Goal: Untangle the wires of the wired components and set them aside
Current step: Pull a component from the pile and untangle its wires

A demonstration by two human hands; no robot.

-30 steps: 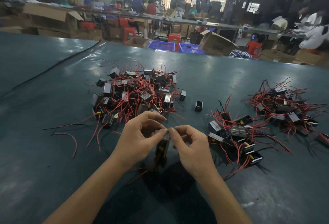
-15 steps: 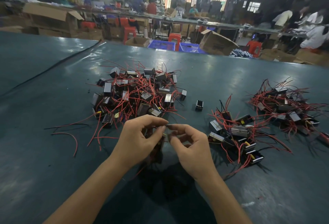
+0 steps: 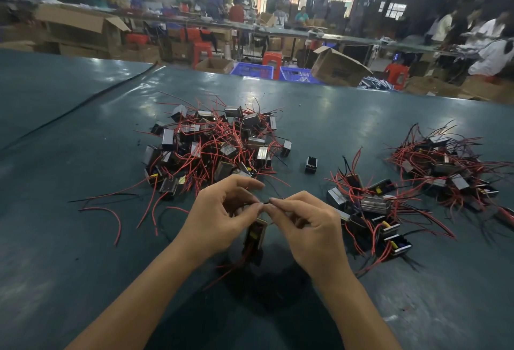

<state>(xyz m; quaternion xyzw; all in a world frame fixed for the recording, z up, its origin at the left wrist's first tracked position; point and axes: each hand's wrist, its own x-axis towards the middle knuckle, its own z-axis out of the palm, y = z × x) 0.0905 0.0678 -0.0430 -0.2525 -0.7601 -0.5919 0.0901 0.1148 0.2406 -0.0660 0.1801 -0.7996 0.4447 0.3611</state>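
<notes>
A small black wired component [image 3: 254, 241] hangs between my hands above the table, red wires trailing below it. My left hand [image 3: 222, 219] and my right hand [image 3: 308, 227] each pinch its thin wire, fingertips almost meeting. Beyond my hands lies a big tangled pile of components with red wires [image 3: 214, 146]. A smaller group of components [image 3: 367, 210] lies to the right of my right hand, and another pile [image 3: 447, 168] sits farther right.
The dark green table [image 3: 83, 252] carries loose red wires [image 3: 111, 216] at the left and a lone black component [image 3: 311, 164] between the piles. Beyond the far edge stand cardboard boxes [image 3: 338, 67], blue crates [image 3: 294, 74], red stools and people at other benches.
The hanging component has swung slightly under my fingers; both hands stay pinched on its wire in nearly the same spot. The piles have not moved.
</notes>
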